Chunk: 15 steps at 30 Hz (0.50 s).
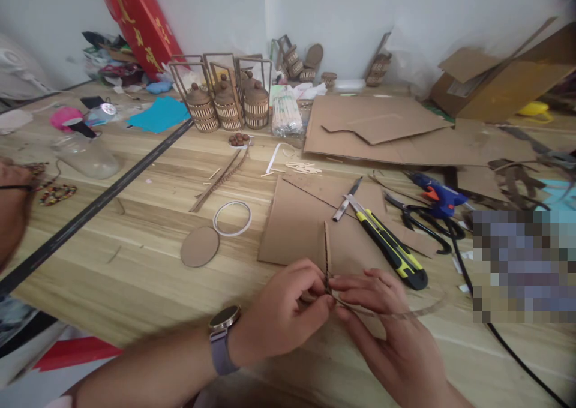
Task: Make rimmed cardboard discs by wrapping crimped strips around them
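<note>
Left hand (288, 312) pinches a thin cardboard strip (327, 249) low over the counter (148, 300); right hand (396, 324), fingers nearly straight, steadies it against the thumb. Shaping seems underway, calling for light, even pressure. Cutter (390, 246) and cardboard sheet (292, 228) crowd the space beyond.

One head camera looks forward-down — close over the table (135, 276).

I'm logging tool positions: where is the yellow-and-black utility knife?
In the head view, the utility knife lies right of centre, between the right hand and the blue glue gun, partly over the cardboard sheet.
</note>
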Each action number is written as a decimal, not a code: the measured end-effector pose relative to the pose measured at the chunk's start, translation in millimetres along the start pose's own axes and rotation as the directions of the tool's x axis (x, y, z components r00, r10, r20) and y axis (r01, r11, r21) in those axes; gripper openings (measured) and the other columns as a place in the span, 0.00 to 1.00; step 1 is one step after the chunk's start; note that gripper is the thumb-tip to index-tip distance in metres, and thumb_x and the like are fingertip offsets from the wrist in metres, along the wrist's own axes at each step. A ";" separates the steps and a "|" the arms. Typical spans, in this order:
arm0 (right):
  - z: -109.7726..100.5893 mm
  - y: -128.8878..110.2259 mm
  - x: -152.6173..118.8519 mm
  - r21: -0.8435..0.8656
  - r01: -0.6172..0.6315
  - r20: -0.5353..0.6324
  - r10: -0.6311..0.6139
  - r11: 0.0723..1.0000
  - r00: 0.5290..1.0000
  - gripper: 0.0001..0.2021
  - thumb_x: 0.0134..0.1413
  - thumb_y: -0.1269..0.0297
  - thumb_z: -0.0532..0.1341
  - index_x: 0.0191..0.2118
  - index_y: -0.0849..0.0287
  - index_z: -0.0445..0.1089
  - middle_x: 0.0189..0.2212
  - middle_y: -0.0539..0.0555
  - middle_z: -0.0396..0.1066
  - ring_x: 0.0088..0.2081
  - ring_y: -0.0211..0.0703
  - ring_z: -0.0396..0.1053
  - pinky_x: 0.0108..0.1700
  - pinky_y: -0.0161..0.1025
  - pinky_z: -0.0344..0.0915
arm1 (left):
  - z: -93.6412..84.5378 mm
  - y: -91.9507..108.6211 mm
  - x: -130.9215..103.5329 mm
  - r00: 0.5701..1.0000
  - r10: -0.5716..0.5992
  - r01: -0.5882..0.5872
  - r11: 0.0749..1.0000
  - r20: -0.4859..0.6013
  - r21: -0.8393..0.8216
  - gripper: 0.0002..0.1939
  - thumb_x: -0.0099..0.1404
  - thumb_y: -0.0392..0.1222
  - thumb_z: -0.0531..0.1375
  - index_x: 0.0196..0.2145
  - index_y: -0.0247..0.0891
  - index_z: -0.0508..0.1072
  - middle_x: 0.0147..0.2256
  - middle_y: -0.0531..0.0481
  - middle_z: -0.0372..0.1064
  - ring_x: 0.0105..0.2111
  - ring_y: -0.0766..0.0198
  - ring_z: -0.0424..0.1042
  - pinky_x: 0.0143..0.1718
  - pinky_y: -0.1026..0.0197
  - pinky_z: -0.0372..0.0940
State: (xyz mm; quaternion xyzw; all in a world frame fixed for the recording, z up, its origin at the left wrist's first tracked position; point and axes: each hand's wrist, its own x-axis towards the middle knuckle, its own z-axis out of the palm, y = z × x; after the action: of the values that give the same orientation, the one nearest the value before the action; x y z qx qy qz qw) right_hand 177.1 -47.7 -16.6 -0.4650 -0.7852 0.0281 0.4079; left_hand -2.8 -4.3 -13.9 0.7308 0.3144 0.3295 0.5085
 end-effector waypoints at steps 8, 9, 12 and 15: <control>-3.2 1.4 -1.3 0.052 -0.069 -0.006 0.070 0.996 0.998 0.06 0.61 0.69 0.58 0.41 0.50 0.67 0.33 0.47 0.80 0.35 0.43 0.78 0.50 0.47 0.66 | 0.9 2.2 -0.1 0.999 0.042 -0.042 0.999 -0.011 0.025 0.07 0.62 0.32 0.53 0.27 0.39 0.60 0.31 0.51 0.62 0.33 0.65 0.64 0.35 0.63 0.59; -4.2 1.4 -0.7 0.050 -0.081 -0.003 0.081 0.995 0.997 0.05 0.62 0.68 0.58 0.41 0.50 0.66 0.33 0.47 0.80 0.34 0.43 0.79 0.50 0.47 0.67 | 0.7 2.1 0.0 0.999 0.048 -0.048 0.999 -0.011 0.019 0.07 0.62 0.32 0.53 0.27 0.39 0.60 0.31 0.51 0.62 0.32 0.65 0.64 0.35 0.63 0.59; -5.4 1.3 1.2 0.043 -0.096 -0.004 0.096 0.994 0.995 0.02 0.64 0.65 0.56 0.40 0.50 0.65 0.32 0.47 0.80 0.33 0.43 0.79 0.49 0.47 0.67 | -0.3 2.2 0.4 0.998 0.057 -0.057 0.998 -0.008 0.000 0.08 0.62 0.32 0.53 0.26 0.39 0.59 0.31 0.51 0.62 0.32 0.65 0.63 0.35 0.63 0.58; -4.1 0.6 1.1 0.041 -0.069 -0.019 0.070 0.997 0.997 0.03 0.63 0.67 0.56 0.39 0.50 0.65 0.32 0.47 0.80 0.34 0.44 0.79 0.48 0.46 0.67 | -0.8 2.2 0.4 1.000 0.024 -0.024 1.000 0.010 -0.009 0.07 0.64 0.35 0.55 0.28 0.38 0.62 0.32 0.51 0.62 0.33 0.65 0.64 0.36 0.63 0.58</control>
State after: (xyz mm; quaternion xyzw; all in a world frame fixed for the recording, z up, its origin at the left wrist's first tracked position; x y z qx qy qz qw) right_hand 180.0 -47.9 -13.4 -0.4841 -0.7636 0.0536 0.4240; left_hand -2.9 -4.1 -11.6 0.7340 0.3013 0.3332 0.5093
